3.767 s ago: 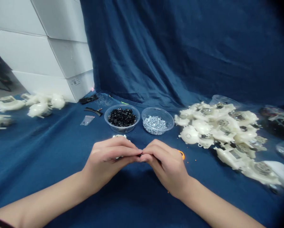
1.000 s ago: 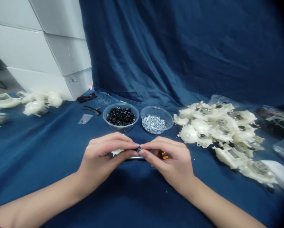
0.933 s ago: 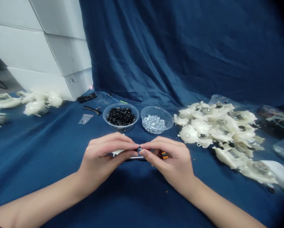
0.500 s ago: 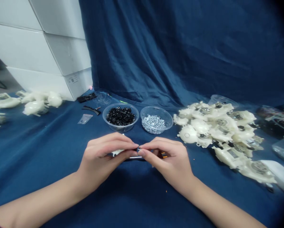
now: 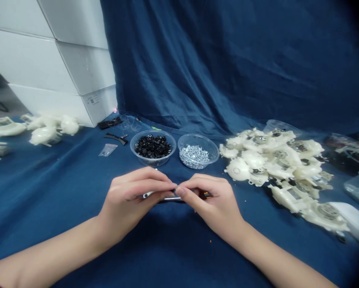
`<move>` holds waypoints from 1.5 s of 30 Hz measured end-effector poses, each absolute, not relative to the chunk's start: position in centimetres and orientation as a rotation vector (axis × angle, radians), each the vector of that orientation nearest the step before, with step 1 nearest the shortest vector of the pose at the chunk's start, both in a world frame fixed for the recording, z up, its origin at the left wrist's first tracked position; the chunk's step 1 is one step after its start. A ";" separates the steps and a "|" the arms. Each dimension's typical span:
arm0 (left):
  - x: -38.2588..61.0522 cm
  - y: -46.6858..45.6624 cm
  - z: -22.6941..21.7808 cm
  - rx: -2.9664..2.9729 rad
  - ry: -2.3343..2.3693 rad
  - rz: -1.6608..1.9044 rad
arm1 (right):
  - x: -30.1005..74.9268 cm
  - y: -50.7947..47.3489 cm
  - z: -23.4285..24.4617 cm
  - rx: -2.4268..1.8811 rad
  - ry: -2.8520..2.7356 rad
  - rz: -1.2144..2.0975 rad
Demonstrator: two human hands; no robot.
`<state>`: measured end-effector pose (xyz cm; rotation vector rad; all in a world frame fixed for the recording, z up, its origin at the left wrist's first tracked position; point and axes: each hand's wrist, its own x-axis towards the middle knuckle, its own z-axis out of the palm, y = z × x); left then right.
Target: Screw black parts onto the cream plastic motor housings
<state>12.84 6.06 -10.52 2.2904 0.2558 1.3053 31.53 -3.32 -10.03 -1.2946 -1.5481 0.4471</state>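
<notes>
Held thing: a small cream plastic part (image 5: 148,195) and a small screwdriver (image 5: 171,199) are held together, at 12 o'clock from the wrists.
Handling: both are judged light and stiff; the steel shaft may slip, so the handle is the better hold.
Left hand (image 5: 128,206): closed, pinching the plastic part; the grip is partly hidden.
Right hand (image 5: 213,204): closed around the screwdriver, its orange handle mostly covered.
Counts: 2 hands, 1 screwdriver, 2 bowls; bowl contents are too many to count.
12 o'clock: a clear bowl of black fittings (image 5: 153,154).
1 o'clock: a clear bowl of screws (image 5: 198,157).
2 o'clock: a heap of cream plastic housings (image 5: 275,160).
10 o'clock: about 5 cream plastic housings (image 5: 44,130), blurred.
</notes>
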 end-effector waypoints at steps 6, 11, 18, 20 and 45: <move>13.0 5.9 -10.3 2.300 0.257 1.291 | 31.6 -3.3 -10.3 -1.299 -1.594 0.441; 12.9 5.9 -10.4 2.277 0.292 1.301 | 31.6 -3.5 -10.1 -1.326 -1.584 0.406; 12.9 5.8 -10.3 2.196 0.414 1.307 | 31.5 -3.6 -10.4 -1.271 -1.533 0.284; 13.0 5.8 -10.3 2.181 0.428 1.296 | 31.5 -3.6 -10.5 -1.232 -1.541 0.243; 13.0 6.1 -10.6 2.278 0.229 1.312 | 31.3 -3.5 -10.9 -1.240 -1.629 0.256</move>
